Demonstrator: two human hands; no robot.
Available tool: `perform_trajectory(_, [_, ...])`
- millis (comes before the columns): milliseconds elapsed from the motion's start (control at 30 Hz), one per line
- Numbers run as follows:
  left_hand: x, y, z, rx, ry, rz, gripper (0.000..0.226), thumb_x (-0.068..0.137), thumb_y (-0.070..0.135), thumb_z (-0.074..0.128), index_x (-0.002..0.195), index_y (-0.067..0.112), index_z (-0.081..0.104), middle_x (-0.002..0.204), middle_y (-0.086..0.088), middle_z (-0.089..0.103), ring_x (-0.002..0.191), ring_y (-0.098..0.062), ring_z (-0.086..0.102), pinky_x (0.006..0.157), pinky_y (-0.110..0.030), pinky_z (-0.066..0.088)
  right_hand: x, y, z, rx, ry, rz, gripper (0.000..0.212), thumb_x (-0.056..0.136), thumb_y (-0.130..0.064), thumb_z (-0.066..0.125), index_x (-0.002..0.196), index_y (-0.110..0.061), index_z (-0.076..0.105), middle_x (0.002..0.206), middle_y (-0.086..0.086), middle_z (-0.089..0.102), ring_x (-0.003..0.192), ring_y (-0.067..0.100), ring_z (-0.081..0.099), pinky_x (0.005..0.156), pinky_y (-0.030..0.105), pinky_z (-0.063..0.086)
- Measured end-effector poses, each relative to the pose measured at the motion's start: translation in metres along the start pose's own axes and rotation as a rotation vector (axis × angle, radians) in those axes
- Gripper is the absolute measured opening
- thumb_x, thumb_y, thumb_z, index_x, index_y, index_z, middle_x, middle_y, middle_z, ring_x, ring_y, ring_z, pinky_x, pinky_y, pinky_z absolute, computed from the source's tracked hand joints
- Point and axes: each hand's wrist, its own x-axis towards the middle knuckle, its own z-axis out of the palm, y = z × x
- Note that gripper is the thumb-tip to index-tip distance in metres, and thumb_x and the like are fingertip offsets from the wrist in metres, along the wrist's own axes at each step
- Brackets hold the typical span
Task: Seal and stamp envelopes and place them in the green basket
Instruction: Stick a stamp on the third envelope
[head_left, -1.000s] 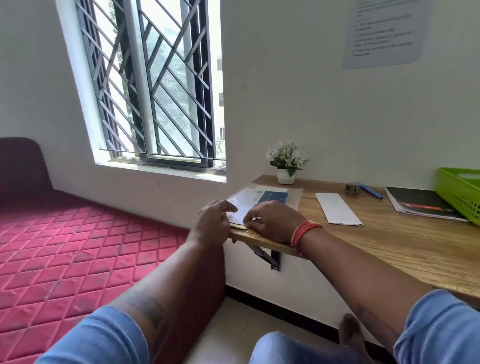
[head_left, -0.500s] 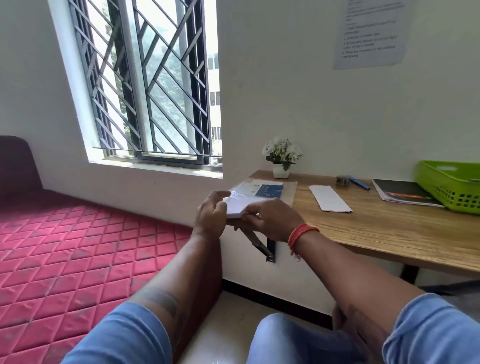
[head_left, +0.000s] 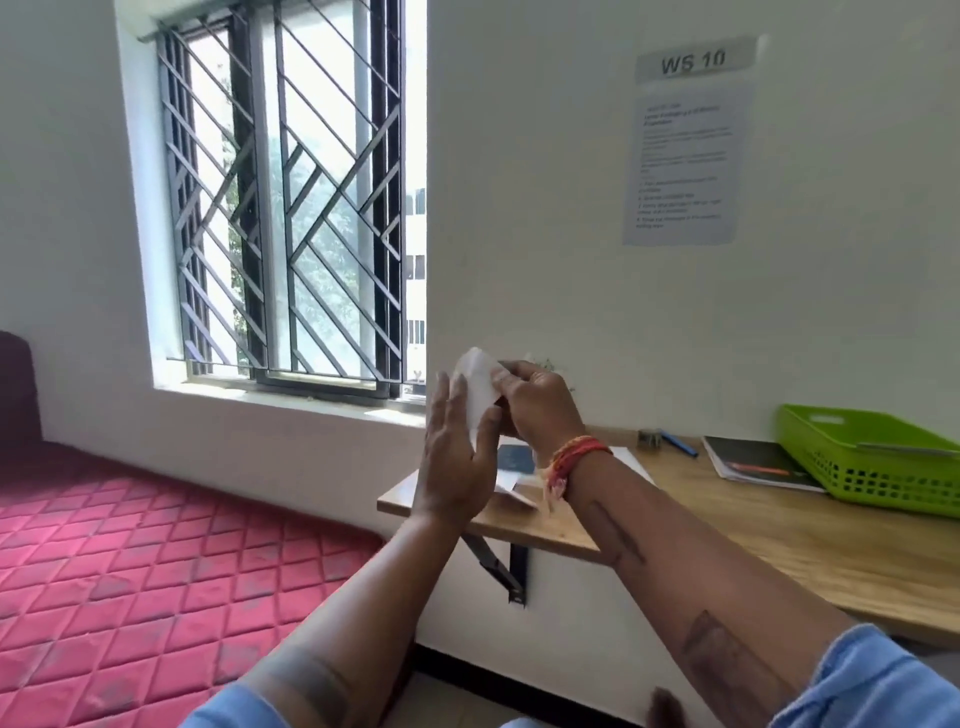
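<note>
Hands are raised together above the near corner of the desk (head_left: 810, 545). The right hand (head_left: 540, 405) has its fingers curled round a white envelope (head_left: 478, 387), holding it up on end in the air in front of the window (head_left: 283, 208). The left hand (head_left: 457, 462) stands flat and upright, fingers straight, its palm against the envelope's face. Much of the envelope is hidden between the two hands, and its lower part blurs into papers (head_left: 514, 486) lying on the desk below. A red thread band (head_left: 571, 457) circles the right wrist. Further right lie a blue pen (head_left: 680, 445), a dark notebook (head_left: 758, 462) and the green basket (head_left: 878, 452), well apart from the hands. A printed sheet (head_left: 685, 161) hangs on the wall, too blurred to read.
</note>
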Motion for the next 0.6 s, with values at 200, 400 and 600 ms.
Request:
perform_trajectory(200, [0.039,0.045,0.0,-0.012,0.044,0.049,0.028,0.105,0.026,0.042,0.097,0.012,0.065,0.086,-0.007,0.068,0.082,-0.033,0.063,0.07,-0.041,0.048,-0.001,-0.029,-0.051,-0.013,-0.063,-0.128,0.033,0.101,-0.024,0.048,0.132,-0.026,0.057,0.094,0.005,0.078,0.085,0.02,0.076,0.075,0.033,0.061])
perform_trajectory(400, [0.085,0.083,0.017,0.217,-0.516,0.162,0.024,0.097,0.024,0.059,0.073,0.018,0.063,0.067,0.002,0.061,0.07,-0.024,0.056,0.055,-0.03,0.034,0.009,-0.019,-0.125,-0.75,0.062,-0.129,0.027,0.09,-0.041,0.067,0.109,-0.023,0.073,0.111,0.014,0.064,0.103,0.025,0.061,0.095,0.038,0.049])
perform_trajectory(600, [0.106,0.083,0.07,0.588,-0.697,0.282,0.024,0.092,0.038,0.067,0.113,0.026,0.07,0.111,0.0,0.071,0.108,-0.024,0.062,0.087,-0.032,0.043,0.001,0.021,-0.173,-0.492,0.104,0.108,0.026,0.091,-0.029,0.071,0.094,-0.004,0.067,0.08,0.009,0.066,0.061,0.017,0.061,0.059,0.03,0.047])
